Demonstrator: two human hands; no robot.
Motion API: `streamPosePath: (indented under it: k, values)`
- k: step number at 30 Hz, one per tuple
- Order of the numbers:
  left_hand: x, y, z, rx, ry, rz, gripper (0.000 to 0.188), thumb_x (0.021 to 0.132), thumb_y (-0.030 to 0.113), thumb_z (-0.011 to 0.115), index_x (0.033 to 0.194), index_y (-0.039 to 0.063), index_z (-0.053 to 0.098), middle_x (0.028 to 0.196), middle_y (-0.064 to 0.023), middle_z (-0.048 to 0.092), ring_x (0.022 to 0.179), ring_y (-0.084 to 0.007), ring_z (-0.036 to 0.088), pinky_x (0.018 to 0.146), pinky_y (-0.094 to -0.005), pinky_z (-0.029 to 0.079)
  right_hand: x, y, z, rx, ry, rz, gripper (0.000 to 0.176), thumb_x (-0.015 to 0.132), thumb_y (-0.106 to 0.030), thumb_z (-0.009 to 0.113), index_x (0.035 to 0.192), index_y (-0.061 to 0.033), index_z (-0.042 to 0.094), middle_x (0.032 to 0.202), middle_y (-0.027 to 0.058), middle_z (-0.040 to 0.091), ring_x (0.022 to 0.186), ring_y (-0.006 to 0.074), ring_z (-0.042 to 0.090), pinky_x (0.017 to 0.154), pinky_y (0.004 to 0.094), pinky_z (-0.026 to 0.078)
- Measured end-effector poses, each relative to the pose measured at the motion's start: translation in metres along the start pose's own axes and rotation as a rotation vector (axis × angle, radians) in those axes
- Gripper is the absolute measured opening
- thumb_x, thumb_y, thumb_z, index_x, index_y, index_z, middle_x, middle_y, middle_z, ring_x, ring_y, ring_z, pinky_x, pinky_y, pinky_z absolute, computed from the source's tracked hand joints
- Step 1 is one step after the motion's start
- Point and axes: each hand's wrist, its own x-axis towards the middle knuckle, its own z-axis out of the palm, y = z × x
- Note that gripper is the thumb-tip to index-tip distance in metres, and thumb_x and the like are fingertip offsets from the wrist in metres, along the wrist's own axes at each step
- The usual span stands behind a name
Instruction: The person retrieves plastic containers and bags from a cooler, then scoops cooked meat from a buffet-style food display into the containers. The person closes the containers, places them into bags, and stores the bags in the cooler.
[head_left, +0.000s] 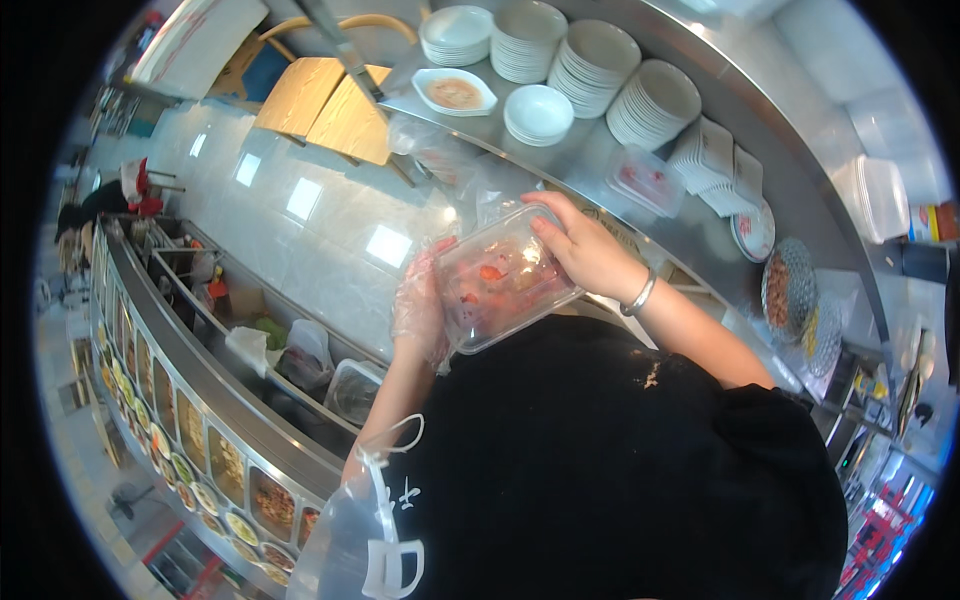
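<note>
Between my two hands is a clear plastic food container (506, 281) with a lid and reddish food inside, held tilted in front of my black shirt. My left hand (421, 300), in a thin clear plastic glove, grips its left edge. My right hand (574, 244), bare and with a silver bangle at the wrist, holds the upper right edge, the thumb on top. Another clear container with red food (646, 180) rests on the steel counter just beyond my right hand. The fingers under the container are hidden.
Stacked white plates (654, 105), white bowls (538, 115) and an oval dish of food (454, 93) stand on the steel counter (720, 225). Food pans (271, 501) line the serving counter at the left. Below its edge is an empty-looking clear tub (355, 394). Wooden stools (349, 116) stand beyond.
</note>
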Motion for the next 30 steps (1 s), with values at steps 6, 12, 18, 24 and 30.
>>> streamPosePath:
  k: [6,12,18,24,30]
  values:
    - [0.028,-0.024,0.048,0.057,-0.060,-0.005,0.039,0.105,0.026,0.039,0.129,0.001,0.056,0.122,-0.0152,0.059,0.111,-0.0223,0.059,0.095,-0.0339,0.050,-0.021,0.052,-0.028,-0.020,0.184,0.025,0.042,0.100,-0.038,0.053,0.124,-0.0032,0.056,0.094,0.0215,0.068,0.090,0.0343,0.068,0.080,0.0407,0.051]
    - [0.061,-0.046,0.098,0.088,-0.231,-0.006,0.052,0.103,0.039,0.049,0.140,0.003,0.044,0.129,-0.0152,0.055,0.115,-0.0239,0.057,0.096,-0.0376,0.049,-0.027,0.115,-0.060,0.208,0.302,0.140,0.040,0.101,-0.037,0.052,0.115,-0.0004,0.061,0.099,0.0184,0.069,0.092,0.0300,0.067,0.084,0.0364,0.049]
    - [0.075,-0.094,0.142,0.272,-0.119,-0.127,0.057,0.103,0.034,0.051,0.153,0.025,0.025,0.129,-0.0075,0.059,0.118,-0.0225,0.057,0.100,-0.0475,0.044,-0.011,0.222,-0.108,-0.002,0.679,0.195,0.042,0.102,-0.037,0.048,0.118,0.0006,0.058,0.098,0.0178,0.069,0.090,0.0266,0.067,0.082,0.0390,0.050]
    - [0.052,-0.111,0.121,0.226,0.186,-0.135,0.057,0.102,0.032,0.053,0.152,0.022,0.027,0.129,-0.0113,0.061,0.120,-0.0262,0.057,0.100,-0.0467,0.044,0.022,0.334,-0.154,0.583,0.657,0.398,0.042,0.103,-0.044,0.041,0.121,-0.0077,0.055,0.087,0.0042,0.068,0.062,0.0116,0.060,0.045,0.0265,0.046]
    - [-0.016,-0.141,0.090,0.106,0.442,-0.071,0.055,0.100,0.032,0.056,0.149,0.019,0.035,0.126,-0.0089,0.063,0.110,-0.0188,0.060,0.089,-0.0375,0.048,0.030,0.379,-0.187,0.590,0.528,0.464,0.047,0.099,-0.044,0.052,0.136,-0.0149,0.048,0.123,0.0073,0.059,0.103,0.0225,0.060,0.069,0.0378,0.056]
